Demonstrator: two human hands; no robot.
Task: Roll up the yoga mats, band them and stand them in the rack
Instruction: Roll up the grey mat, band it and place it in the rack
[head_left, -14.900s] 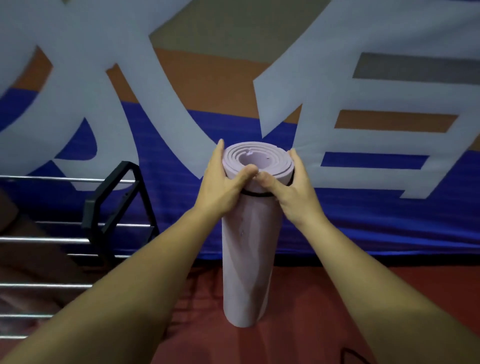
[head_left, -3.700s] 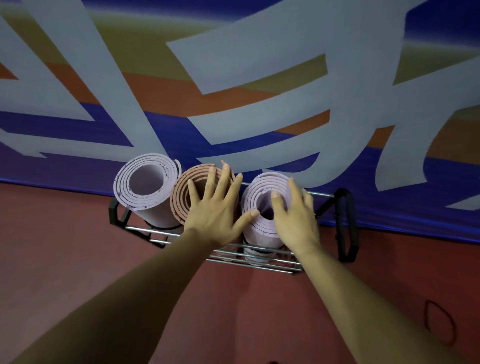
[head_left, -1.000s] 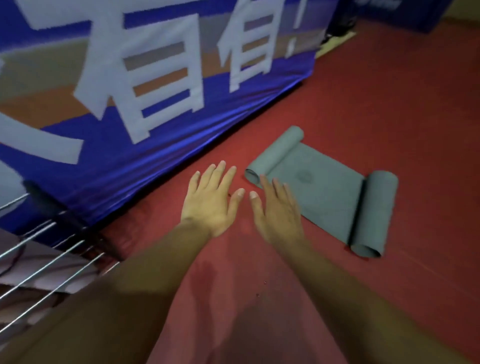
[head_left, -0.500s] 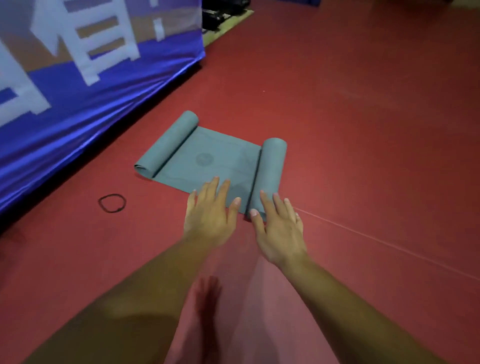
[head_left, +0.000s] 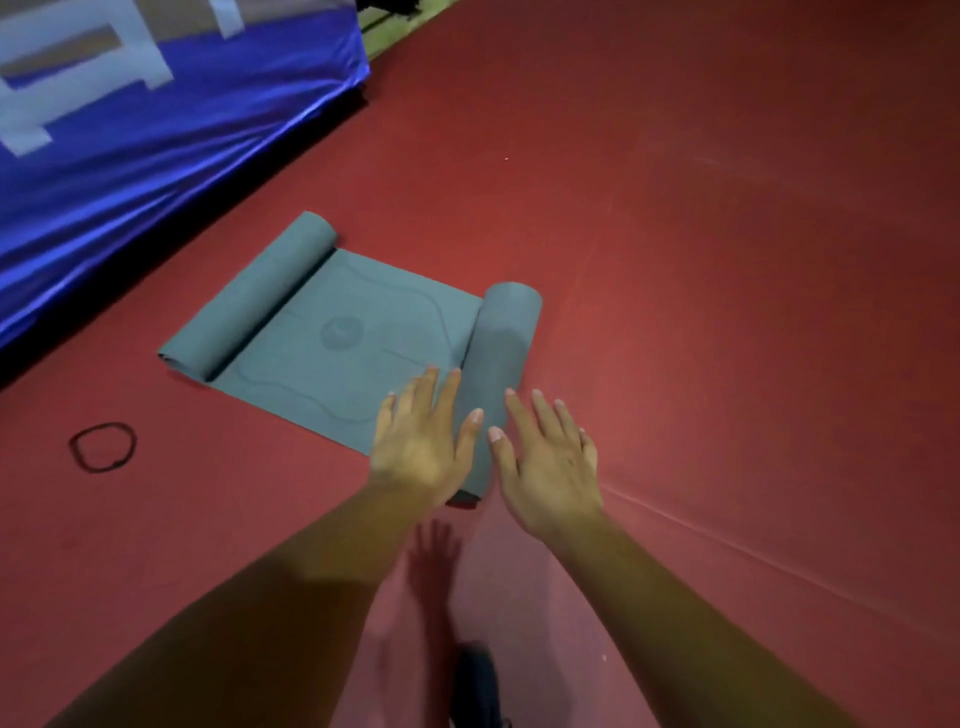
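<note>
I saw the teal yoga mat (head_left: 337, 332) on the red floor (head_left: 727, 260), both ends curled into rolls. Left hand (head_left: 421, 441), fingers spread and holding nothing, was over the right roll's near end. Right hand (head_left: 545, 462), also spread, was just right of it. Couldn't tell contact. Black band (head_left: 104, 447) lay well left.

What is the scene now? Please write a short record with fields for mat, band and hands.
mat: grey-green yoga mat on the red floor, middle flat, both ends rolled
band: thin black elastic loop on floor, left of mat, apart
left hand: open, over the right roll's near end
right hand: open, beside that roll
contact: cannot tell
</note>
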